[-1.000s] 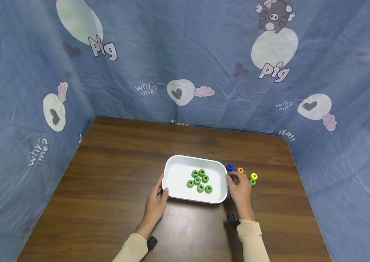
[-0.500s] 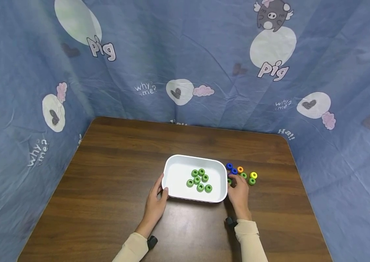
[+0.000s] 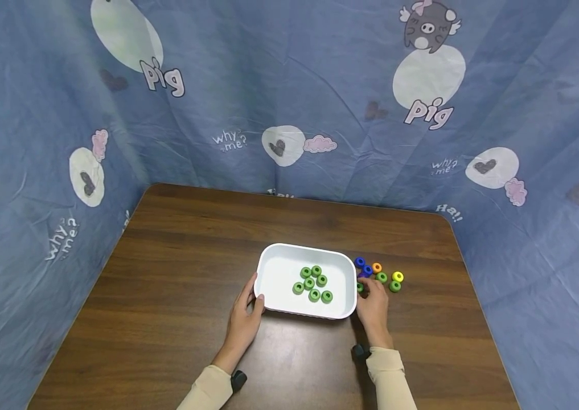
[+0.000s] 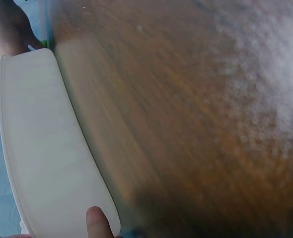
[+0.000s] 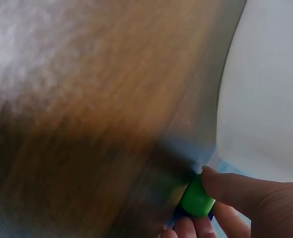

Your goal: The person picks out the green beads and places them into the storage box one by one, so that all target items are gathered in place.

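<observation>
A white rectangular tray [image 3: 274, 267] stands mid-table with several green ring-shaped beads [image 3: 309, 283] in it. My left hand [image 3: 243, 323] holds its near left corner, thumb against the outer wall in the left wrist view. Just beyond the tray's right end, my right hand [image 3: 374, 310] pinches a green bead [image 5: 197, 198] between thumb and fingers. Around those fingers lie blue beads [image 3: 367, 270], an orange bead [image 3: 377, 267], a yellow bead [image 3: 397, 277] and other green beads [image 3: 395, 286]. My fingers partly cover what lies beneath them.
The brown wooden table [image 3: 176, 256] spreads around the tray on all sides. A blue printed cloth [image 3: 289, 85] hangs along the back and both sides of the table. Dark cameras [image 3: 238, 380] are strapped to both wrists.
My right hand has shifted slightly left and toward me, and a green bead now shows at its fingertips beside the tray. The left hand and tray stay put.
</observation>
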### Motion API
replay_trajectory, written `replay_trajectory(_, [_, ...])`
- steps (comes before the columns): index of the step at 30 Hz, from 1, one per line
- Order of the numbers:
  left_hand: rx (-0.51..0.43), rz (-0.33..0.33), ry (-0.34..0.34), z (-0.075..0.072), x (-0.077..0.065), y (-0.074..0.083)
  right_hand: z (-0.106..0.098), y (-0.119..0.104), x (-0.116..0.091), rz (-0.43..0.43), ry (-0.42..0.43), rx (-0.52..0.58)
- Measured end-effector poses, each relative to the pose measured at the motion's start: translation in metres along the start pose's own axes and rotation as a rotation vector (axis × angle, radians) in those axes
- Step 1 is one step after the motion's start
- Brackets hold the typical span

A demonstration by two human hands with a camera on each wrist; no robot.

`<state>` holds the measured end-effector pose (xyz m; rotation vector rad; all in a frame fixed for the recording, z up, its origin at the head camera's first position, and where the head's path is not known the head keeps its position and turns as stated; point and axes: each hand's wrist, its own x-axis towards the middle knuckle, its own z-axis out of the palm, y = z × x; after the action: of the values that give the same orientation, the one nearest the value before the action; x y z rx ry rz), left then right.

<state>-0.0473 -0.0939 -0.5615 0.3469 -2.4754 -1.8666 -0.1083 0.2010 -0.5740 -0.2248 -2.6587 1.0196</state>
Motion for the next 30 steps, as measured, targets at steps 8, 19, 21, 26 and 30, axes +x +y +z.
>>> replay_trajectory(8, [-0.003,0.004,-0.001,0.001,0.0,0.0,0.0,0.002,0.0,0.004,-0.01,0.01])
replay_trajectory(19, [0.019,-0.016,-0.002,0.0,0.001,-0.001,-0.023,-0.006,0.011,0.088,-0.046,0.009])
replay_trajectory(21, [0.016,-0.013,-0.003,0.0,0.001,-0.001,-0.031,-0.01,0.014,0.108,-0.052,0.01])
replay_trajectory(26, [0.012,-0.007,-0.005,0.0,0.0,-0.001,-0.042,-0.021,0.02,0.09,-0.022,0.057])
replay_trajectory(30, [0.005,-0.007,-0.005,0.0,-0.001,0.0,-0.046,-0.034,0.023,0.063,0.007,0.096])
